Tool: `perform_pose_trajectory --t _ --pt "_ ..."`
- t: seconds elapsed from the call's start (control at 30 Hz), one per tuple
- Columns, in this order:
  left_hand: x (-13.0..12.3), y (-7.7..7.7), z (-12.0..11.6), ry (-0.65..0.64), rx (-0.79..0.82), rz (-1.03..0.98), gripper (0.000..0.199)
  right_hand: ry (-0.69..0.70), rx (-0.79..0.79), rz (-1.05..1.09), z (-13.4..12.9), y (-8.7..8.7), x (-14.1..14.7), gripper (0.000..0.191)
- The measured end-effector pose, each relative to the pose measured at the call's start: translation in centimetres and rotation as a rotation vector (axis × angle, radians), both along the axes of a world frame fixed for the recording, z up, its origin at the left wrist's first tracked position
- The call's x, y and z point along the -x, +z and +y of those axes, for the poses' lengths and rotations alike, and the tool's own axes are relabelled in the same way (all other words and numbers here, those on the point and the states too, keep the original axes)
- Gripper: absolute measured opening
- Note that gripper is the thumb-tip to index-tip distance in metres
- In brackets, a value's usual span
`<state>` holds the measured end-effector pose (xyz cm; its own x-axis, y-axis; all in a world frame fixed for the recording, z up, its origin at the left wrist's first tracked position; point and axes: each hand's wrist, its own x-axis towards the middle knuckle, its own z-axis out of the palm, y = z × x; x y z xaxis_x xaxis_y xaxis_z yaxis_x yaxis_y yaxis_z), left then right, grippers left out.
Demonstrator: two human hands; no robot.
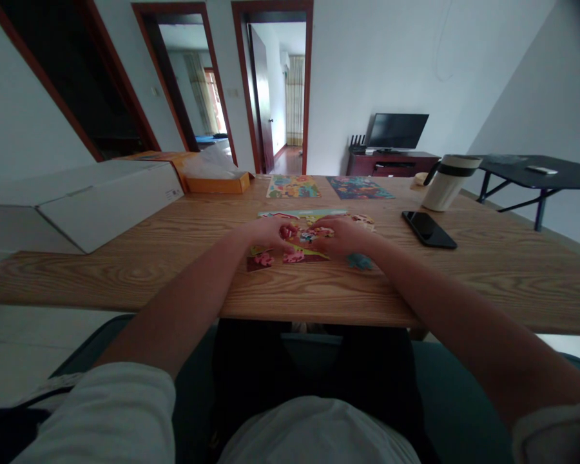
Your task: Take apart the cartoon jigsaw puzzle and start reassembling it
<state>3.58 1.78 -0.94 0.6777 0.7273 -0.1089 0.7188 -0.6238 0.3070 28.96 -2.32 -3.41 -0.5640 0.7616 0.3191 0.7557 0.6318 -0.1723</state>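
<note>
A partly assembled jigsaw puzzle (pixel 307 251) lies on the wooden table in front of me, with a pale strip along its far edge. My left hand (pixel 269 233) rests over its left side, the thumb apart from the curved fingers, close to a red puzzle piece (pixel 289 230). Over the right side arches my right hand (pixel 341 234), its thumb and fingers also apart, around reddish pieces (pixel 324 231). Both hands cover parts of the puzzle. Loose pieces lie nearby: a dark red and pink one (pixel 261 260) and blue-green ones (pixel 360 261).
Two colourful puzzle pictures (pixel 294 187) (pixel 360 187) lie at the table's far edge. A white box (pixel 111 200) and an orange tray with plastic (pixel 220 185) stand left. A black phone (pixel 428 229) and a cream tumbler (pixel 448 185) stand right.
</note>
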Motion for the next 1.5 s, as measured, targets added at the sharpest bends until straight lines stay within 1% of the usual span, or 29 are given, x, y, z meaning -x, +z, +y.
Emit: perform_pose_trajectory --t 0.07,0.13,0.2,0.33,0.4,0.43,0.5,0.57,0.67,0.73,0.83,0.93,1.0,1.1,1.17,1.27,1.4,1.5 --pt "0.0 0.1 0.0 0.007 0.0 0.005 0.066 0.063 0.043 -0.052 -0.1 -0.3 0.4 0.041" --pt "-0.1 0.1 -0.1 0.018 -0.002 0.004 0.064 0.042 0.064 -0.062 0.2 -0.7 0.2 0.039" --pt "-0.2 0.1 -0.2 0.036 -0.01 -0.009 0.063 -0.055 0.077 -0.051 0.7 -0.9 -0.3 0.037" --pt "-0.2 -0.1 0.0 0.08 -0.035 -0.038 0.07 -0.282 0.07 -0.087 1.7 -1.1 -1.6 0.035" --pt "-0.2 -0.3 0.2 0.078 -0.038 -0.052 0.068 -0.348 0.044 -0.125 1.9 -1.0 -2.0 0.038" --pt "-0.2 -0.3 0.3 0.071 -0.038 -0.057 0.064 -0.355 0.029 -0.134 1.9 -1.0 -2.1 0.039" --pt "-0.2 -0.4 0.4 0.06 -0.031 -0.059 0.056 -0.316 0.005 -0.119 1.7 -0.9 -2.0 0.043" --pt "-0.2 -0.5 0.4 0.058 -0.013 -0.064 0.05 -0.215 0.006 -0.09 1.4 -0.8 -1.6 0.045" --pt "-0.2 -0.4 0.3 0.059 -0.015 -0.093 0.052 -0.072 0.038 -0.066 0.8 -0.6 -0.6 0.045" --pt "-0.2 -0.4 0.3 0.064 -0.033 -0.112 0.056 -0.021 0.059 -0.065 0.5 -0.6 -0.1 0.048" --pt "-0.1 -0.5 0.4 0.058 -0.019 -0.146 0.055 -0.006 0.099 -0.049 0.1 -0.6 0.3 0.061" --pt "0.1 -0.4 0.6 0.042 -0.011 -0.205 0.04 -0.004 0.167 -0.033 -0.1 -0.6 0.1 0.073" --pt "0.2 -0.2 0.7 0.054 -0.057 -0.231 0.033 0.014 0.204 -0.037 -0.3 -0.5 0.0 0.084" --pt "0.3 0.2 0.4 0.08 -0.13 -0.27 0.032 0.04 0.228 -0.064 -0.5 -0.1 -0.2 0.095" --pt "0.3 0.4 0.1 0.087 -0.141 -0.292 0.034 0.047 0.239 -0.076 -0.6 0.2 -0.1 0.097" --pt "0.2 0.5 -0.2 0.095 -0.128 -0.28 0.037 0.054 0.263 -0.046 -0.7 0.4 -0.1 0.094" --pt "0.2 0.5 -0.2 0.111 -0.116 -0.263 0.037 0.06 0.291 0.03 -0.7 0.3 -0.1 0.089" --pt "0.3 0.4 0.0 0.107 -0.13 -0.277 0.037 0.066 0.304 0.045 -0.7 0.4 0.0 0.088"
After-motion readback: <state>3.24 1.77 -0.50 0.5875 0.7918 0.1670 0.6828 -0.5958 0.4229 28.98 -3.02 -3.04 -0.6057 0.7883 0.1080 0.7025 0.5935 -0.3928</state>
